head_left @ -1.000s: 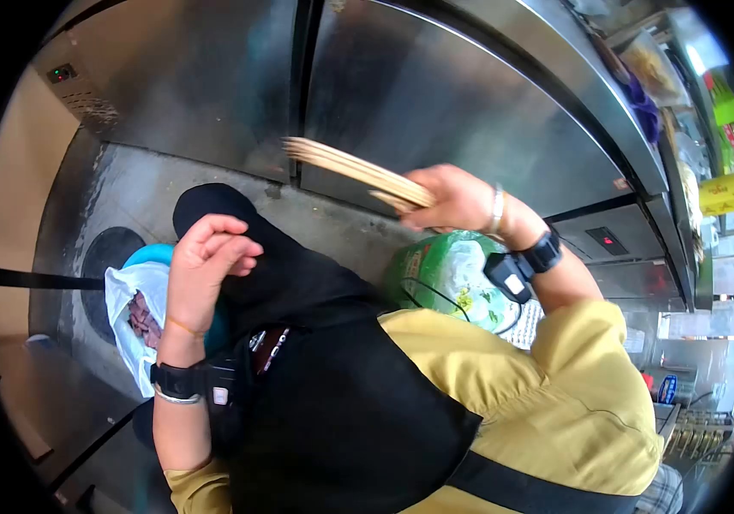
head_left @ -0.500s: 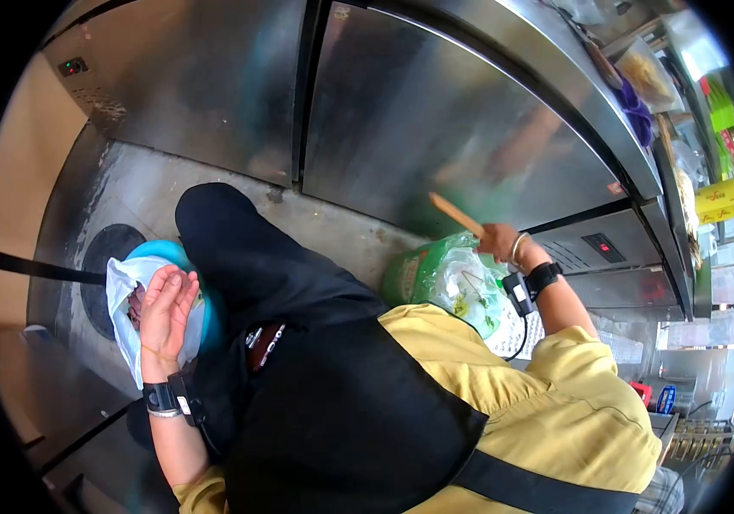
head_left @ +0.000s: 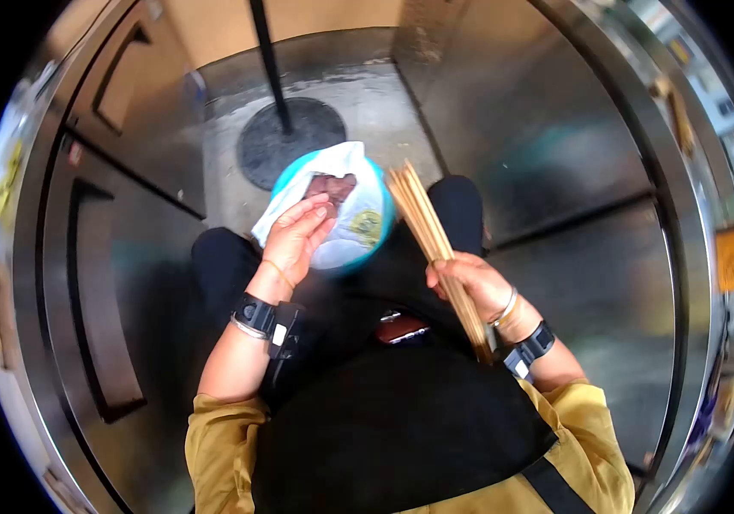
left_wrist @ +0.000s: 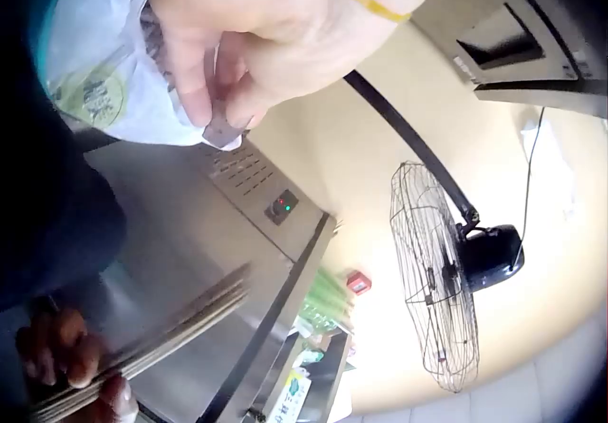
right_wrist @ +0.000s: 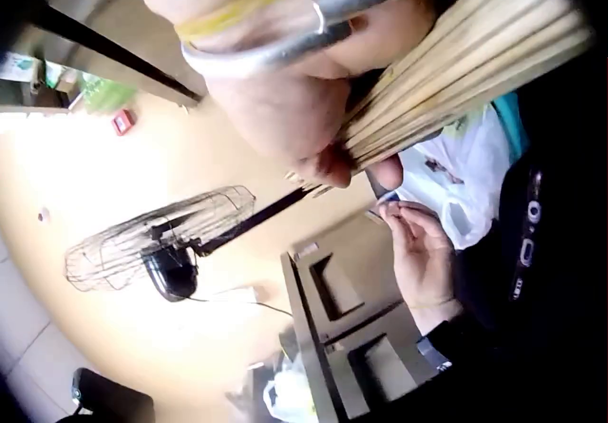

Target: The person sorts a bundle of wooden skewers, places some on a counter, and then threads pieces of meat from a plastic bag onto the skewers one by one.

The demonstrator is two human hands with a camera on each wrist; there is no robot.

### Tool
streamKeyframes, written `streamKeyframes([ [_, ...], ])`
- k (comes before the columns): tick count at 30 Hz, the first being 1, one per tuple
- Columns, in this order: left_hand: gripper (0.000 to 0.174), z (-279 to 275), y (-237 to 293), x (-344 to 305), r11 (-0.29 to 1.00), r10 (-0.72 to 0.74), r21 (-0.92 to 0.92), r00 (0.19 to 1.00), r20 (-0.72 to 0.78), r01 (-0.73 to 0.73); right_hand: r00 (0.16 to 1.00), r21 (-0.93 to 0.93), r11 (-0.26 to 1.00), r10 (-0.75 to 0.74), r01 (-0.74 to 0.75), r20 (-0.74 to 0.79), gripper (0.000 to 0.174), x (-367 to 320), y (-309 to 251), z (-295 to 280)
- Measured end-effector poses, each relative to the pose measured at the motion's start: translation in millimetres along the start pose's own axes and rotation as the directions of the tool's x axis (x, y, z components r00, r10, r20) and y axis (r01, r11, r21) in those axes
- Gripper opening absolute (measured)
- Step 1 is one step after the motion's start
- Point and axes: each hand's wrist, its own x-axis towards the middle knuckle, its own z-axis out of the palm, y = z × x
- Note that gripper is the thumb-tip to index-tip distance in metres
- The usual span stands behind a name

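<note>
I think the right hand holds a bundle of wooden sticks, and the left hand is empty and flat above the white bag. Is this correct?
Not quite: the left hand is not empty. The left wrist view shows its fingertips pinching a small pinkish piece at the white bag. The right hand does hold the bundle of wooden sticks.

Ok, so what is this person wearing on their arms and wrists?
Mustard-yellow sleeves are pushed up the forearms. Each wrist carries a black strap with a small camera unit and a silver bangle. A thin yellow band sits by the left hand, another by the right hand.
</note>
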Motion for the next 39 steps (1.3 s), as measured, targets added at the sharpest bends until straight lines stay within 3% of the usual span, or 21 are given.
streamKeyframes([
  [5,0.022,-6.2,-0.8,-1.5,0.993,0.087,-0.074,0.991,-0.101,-0.095,0.963,-0.092,0.980,0.189,-0.174,0.191,0.011,18.1,-6.9,13.0],
  [11,0.025,-2.7,-5.9,2.3,0.998,0.014,-0.066,0.997,-0.080,-0.019,0.986,-0.047,0.989,0.145,-0.142,0.077,0.007,23.8,-7.9,18.0],
  [16,0.027,-2.8,-13.6,4.4,0.999,0.011,-0.043,0.999,-0.039,-0.013,0.985,-0.003,0.989,0.147,-0.148,0.091,0.005,29.8,0.8,19.6],
  [21,0.027,-2.5,-14.9,4.3,0.999,0.025,-0.023,1.000,0.004,-0.025,0.986,-0.113,0.986,0.130,-0.119,0.100,0.007,32.6,-6.9,22.7],
  [33,0.024,15.4,-9.2,-6.0,0.983,0.146,0.113,0.989,0.018,-0.147,0.994,-0.114,0.990,0.086,-0.077,0.073,0.009,35.4,-1.7,21.5],
  [39,0.021,16.2,-14.2,-5.5,0.898,0.301,0.318,0.952,0.061,-0.304,0.995,-0.111,0.991,0.084,-0.078,0.047,0.009,36.2,-0.6,21.0],
])
